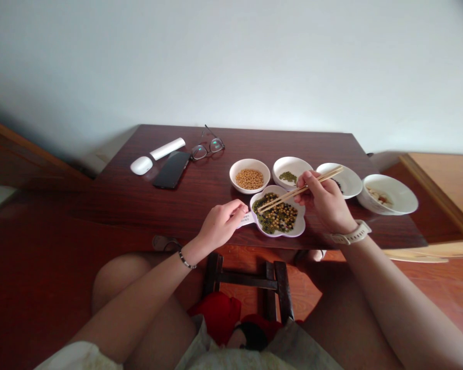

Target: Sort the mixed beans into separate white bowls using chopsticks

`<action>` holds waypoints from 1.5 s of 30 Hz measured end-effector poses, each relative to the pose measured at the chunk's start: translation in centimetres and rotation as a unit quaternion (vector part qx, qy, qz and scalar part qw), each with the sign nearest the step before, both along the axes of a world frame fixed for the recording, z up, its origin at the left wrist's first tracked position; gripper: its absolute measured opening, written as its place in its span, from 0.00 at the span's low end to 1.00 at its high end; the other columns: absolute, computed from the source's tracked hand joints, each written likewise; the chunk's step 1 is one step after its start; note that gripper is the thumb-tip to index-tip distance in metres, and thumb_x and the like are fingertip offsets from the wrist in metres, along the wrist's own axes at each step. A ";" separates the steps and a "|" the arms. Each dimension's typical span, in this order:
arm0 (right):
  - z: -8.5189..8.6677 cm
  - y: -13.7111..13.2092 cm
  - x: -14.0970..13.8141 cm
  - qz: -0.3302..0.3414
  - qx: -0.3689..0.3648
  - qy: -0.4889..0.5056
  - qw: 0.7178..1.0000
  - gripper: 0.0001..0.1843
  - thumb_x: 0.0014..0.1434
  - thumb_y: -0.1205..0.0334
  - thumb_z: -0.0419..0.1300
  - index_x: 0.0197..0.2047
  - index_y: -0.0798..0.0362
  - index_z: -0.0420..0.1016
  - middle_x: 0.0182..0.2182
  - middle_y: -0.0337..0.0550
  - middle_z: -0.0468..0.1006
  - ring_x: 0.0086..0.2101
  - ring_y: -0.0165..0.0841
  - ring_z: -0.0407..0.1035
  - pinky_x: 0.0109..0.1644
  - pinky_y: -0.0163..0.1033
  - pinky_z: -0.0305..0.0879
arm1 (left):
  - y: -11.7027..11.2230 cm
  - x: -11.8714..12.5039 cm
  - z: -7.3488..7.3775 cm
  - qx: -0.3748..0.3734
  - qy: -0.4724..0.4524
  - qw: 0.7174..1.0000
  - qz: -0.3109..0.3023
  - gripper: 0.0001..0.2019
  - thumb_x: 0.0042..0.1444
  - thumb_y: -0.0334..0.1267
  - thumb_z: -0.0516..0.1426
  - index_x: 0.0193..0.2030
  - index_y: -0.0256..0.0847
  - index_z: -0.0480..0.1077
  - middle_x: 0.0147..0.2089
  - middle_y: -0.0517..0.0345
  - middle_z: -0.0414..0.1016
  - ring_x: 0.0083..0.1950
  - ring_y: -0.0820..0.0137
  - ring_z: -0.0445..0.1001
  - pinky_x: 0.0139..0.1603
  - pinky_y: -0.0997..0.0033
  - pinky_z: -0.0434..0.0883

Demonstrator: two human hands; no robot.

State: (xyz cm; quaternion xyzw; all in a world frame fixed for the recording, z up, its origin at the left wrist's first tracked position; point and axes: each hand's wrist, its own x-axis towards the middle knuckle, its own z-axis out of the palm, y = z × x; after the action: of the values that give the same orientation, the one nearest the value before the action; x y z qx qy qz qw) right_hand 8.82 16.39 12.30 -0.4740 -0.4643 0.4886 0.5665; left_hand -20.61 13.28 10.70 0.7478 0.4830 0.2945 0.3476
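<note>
My left hand [224, 222] is closed on the short handle of a white, scallop-edged dish [301, 226] near the table's front edge. Mixed beans [280, 216], yellow, green and black, lie in that dish. A pair of wooden chopsticks [289, 195] is in my right hand [326, 198], its fingers wrapped round them. The chopstick tips reach down to the beans on the dish's left side. Behind the dish stand a bowl of yellow beans [249, 179] and a bowl with a few green beans [288, 177]. My right hand partly hides a bowl with dark beans [351, 181].
At the far right is a larger white bowl [403, 198] with pale pieces inside. On the table's left lie a black phone [172, 169], a white case [141, 165], a white stick-shaped object [167, 148] and eyeglasses [208, 149]. A wall rises behind the table [208, 190].
</note>
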 end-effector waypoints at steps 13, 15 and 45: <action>0.8 0.6 1.0 -0.033 0.007 0.127 0.991 0.22 0.65 0.44 0.78 0.35 0.50 0.76 0.31 0.36 0.75 0.24 0.25 0.70 0.26 0.28 0.74 | 0.0 0.0 -0.1 0.001 0.001 1.000 0.001 0.18 0.81 0.47 0.54 0.45 0.41 0.80 0.39 0.56 0.86 0.37 0.67 0.80 0.39 0.69 0.65; 0.7 1.0 1.3 -0.035 0.018 0.162 0.986 0.21 0.65 0.47 0.78 0.35 0.49 0.76 0.31 0.35 0.74 0.25 0.24 0.69 0.26 0.27 0.73 | 0.0 0.0 0.0 0.001 0.003 1.000 0.003 0.18 0.81 0.47 0.54 0.45 0.41 0.81 0.39 0.56 0.86 0.36 0.68 0.79 0.39 0.69 0.64; 0.6 1.1 -0.1 -0.114 0.060 0.078 0.989 0.25 0.64 0.37 0.77 0.35 0.49 0.77 0.30 0.35 0.76 0.26 0.26 0.74 0.26 0.29 0.71 | -0.1 0.0 0.0 0.002 -0.002 1.000 -0.001 0.18 0.81 0.46 0.53 0.45 0.41 0.81 0.41 0.55 0.87 0.39 0.66 0.82 0.41 0.69 0.67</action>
State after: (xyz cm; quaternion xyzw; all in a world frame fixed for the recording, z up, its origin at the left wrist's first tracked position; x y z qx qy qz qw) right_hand 8.73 17.51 12.94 -0.4497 -0.3903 0.4269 0.6806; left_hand -20.64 13.16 10.69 0.7481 0.4811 0.2966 0.3477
